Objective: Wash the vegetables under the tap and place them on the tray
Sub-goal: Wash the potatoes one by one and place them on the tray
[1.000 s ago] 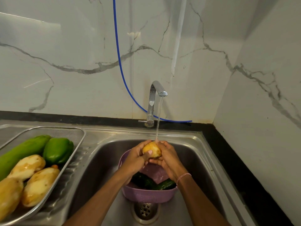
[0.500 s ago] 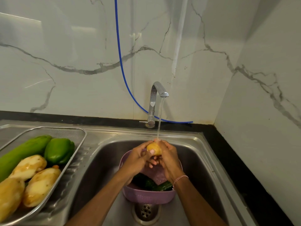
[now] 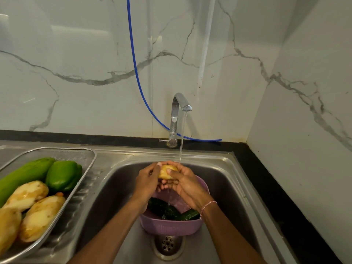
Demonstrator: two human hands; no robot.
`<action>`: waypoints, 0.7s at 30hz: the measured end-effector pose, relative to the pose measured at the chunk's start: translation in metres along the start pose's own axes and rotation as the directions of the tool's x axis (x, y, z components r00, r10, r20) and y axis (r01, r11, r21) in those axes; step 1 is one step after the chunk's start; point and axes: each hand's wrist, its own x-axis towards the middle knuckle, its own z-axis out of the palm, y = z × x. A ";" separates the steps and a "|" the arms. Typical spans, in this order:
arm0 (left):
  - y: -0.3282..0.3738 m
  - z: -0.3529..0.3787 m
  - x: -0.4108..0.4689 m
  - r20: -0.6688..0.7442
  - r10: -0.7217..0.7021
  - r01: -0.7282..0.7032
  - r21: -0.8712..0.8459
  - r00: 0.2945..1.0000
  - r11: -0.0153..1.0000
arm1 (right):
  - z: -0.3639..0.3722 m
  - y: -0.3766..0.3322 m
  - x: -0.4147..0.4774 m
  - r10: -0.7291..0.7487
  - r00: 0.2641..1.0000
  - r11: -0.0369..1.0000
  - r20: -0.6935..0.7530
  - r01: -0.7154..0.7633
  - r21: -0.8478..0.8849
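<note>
Two hands hold one wet potato (image 3: 167, 171) under the tap (image 3: 178, 111), centre of the frame: your left hand (image 3: 147, 180) and right hand (image 3: 185, 182) both curl round it. It may slip, I judge, into the purple basket (image 3: 171, 227) below. Lift it over the sink (image 3: 219, 180) edge; the tray (image 3: 91, 161), lower left, has room only near its upper rim.

Sink basin (image 3: 228, 180) holds basket (image 3: 171, 228); drainboard (image 3: 83, 202) carries tray (image 3: 91, 157).

A yellow potato (image 3: 168, 172) is under the running tap (image 3: 178, 109); others (image 3: 28, 195) lie in the tray (image 3: 62, 148).
</note>
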 end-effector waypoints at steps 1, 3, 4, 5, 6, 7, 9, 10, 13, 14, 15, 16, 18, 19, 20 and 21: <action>0.002 0.001 -0.002 0.013 -0.028 0.028 -0.032 1.000 0.999 | -0.001 0.000 -0.001 -0.018 1.000 1.000 -0.011 0.018 -0.024; 0.005 0.001 -0.005 0.077 -0.073 0.080 -0.095 0.994 0.992 | -0.003 -0.001 -0.001 -0.033 0.997 0.999 -0.075 0.030 -0.043; 0.005 0.001 -0.005 0.122 -0.088 0.104 -0.129 0.989 0.986 | -0.004 -0.001 -0.001 -0.028 0.993 0.999 -0.119 0.024 -0.034; 0.006 0.000 -0.005 0.170 -0.099 0.127 -0.162 0.980 0.979 | -0.005 -0.001 0.000 -0.022 0.987 1.000 -0.159 0.019 -0.018; 0.006 -0.001 -0.005 0.224 -0.105 0.149 -0.192 0.969 0.970 | -0.006 -0.002 0.000 -0.018 0.981 1.000 -0.195 0.017 -0.007; 0.007 -0.002 -0.005 0.279 -0.102 0.168 -0.222 0.955 0.961 | -0.008 -0.002 0.000 -0.018 0.973 1.000 -0.229 0.018 -0.003; 0.008 -0.002 -0.005 0.371 -0.091 0.202 -0.270 0.924 0.941 | -0.011 -0.003 -0.001 -0.018 0.955 1.000 -0.295 0.019 0.002; 0.008 -0.003 -0.004 0.398 -0.089 0.214 -0.280 0.913 0.936 | -0.011 -0.003 -0.002 -0.013 0.950 1.000 -0.311 0.016 0.006; 0.008 -0.004 -0.002 0.399 -0.101 0.235 -0.304 0.912 0.923 | -0.012 -0.005 -0.002 0.017 0.968 0.998 -0.250 -0.002 0.062; 0.009 -0.005 -0.001 0.381 -0.104 0.239 -0.326 0.919 0.915 | -0.012 -0.007 -0.003 0.029 0.979 0.995 -0.200 -0.010 0.097; 0.009 -0.005 -0.001 0.361 -0.106 0.240 -0.351 0.927 0.905 | -0.013 -0.008 -0.003 0.038 0.988 0.991 -0.147 -0.018 0.132; 0.010 -0.006 0.000 0.340 -0.108 0.238 -0.371 0.934 0.898 | -0.013 -0.010 -0.004 0.043 0.995 0.986 -0.093 -0.027 0.164; 0.011 -0.006 0.001 0.298 -0.108 0.224 -0.390 0.948 0.893 | -0.013 -0.012 -0.006 0.048 0.999 0.974 -0.009 -0.045 0.220; 0.010 -0.006 0.001 0.282 -0.108 0.216 -0.387 0.953 0.896 | -0.013 -0.012 -0.007 0.053 0.998 0.969 0.020 -0.057 0.241; 0.010 -0.006 0.001 0.270 -0.107 0.208 -0.379 0.957 0.902 | -0.014 -0.012 -0.007 0.057 0.998 0.965 0.039 -0.065 0.254; 0.009 -0.005 0.000 0.264 -0.107 0.202 -0.369 0.959 0.907 | -0.014 -0.012 -0.008 0.058 0.997 0.964 0.048 -0.068 0.256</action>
